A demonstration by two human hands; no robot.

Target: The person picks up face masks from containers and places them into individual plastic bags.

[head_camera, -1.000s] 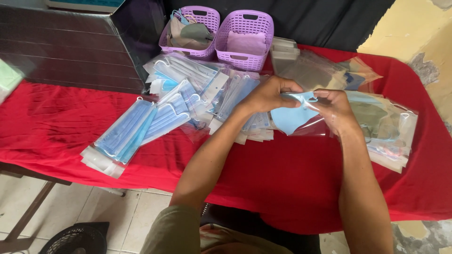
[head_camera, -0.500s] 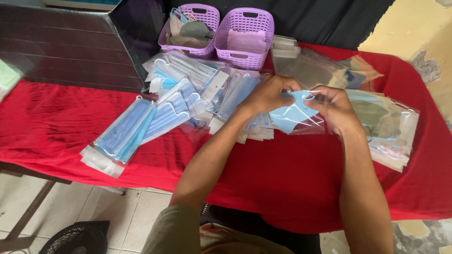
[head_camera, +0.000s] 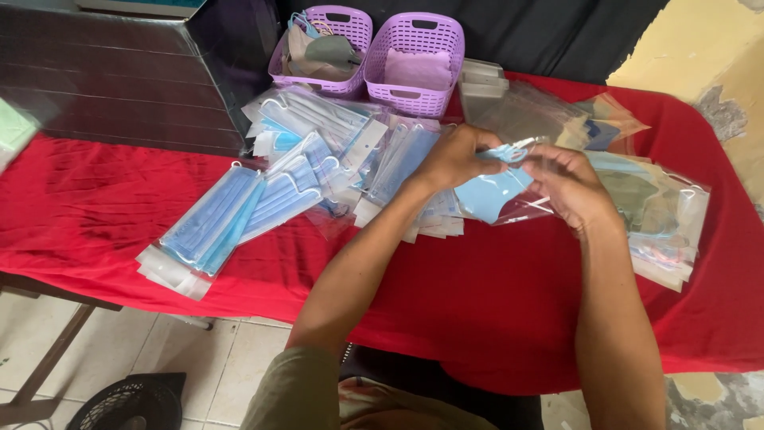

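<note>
Light-blue mask (head_camera: 487, 195) pinched between left hand (head_camera: 455, 156) and right hand (head_camera: 571, 187), above red surface (head_camera: 493, 310). Clear packets (head_camera: 660, 215) stacked right of grip; blue mask packs (head_camera: 239, 219) left. Mask loops partly hidden by fingers.

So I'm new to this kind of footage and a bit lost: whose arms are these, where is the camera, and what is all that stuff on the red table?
The camera sits on a person's head and looks down, so the two bare arms reaching in from the bottom are that person's own. The left hand and right hand together hold a light blue cloth face mask and pinch its ear loop between the fingers. They work above a table covered with a red cloth. On it lie clear plastic packets of blue pleated masks at the left, a stack of clear bagged masks at the right, and two purple plastic baskets at the far edge, each with cloth masks inside.
</note>
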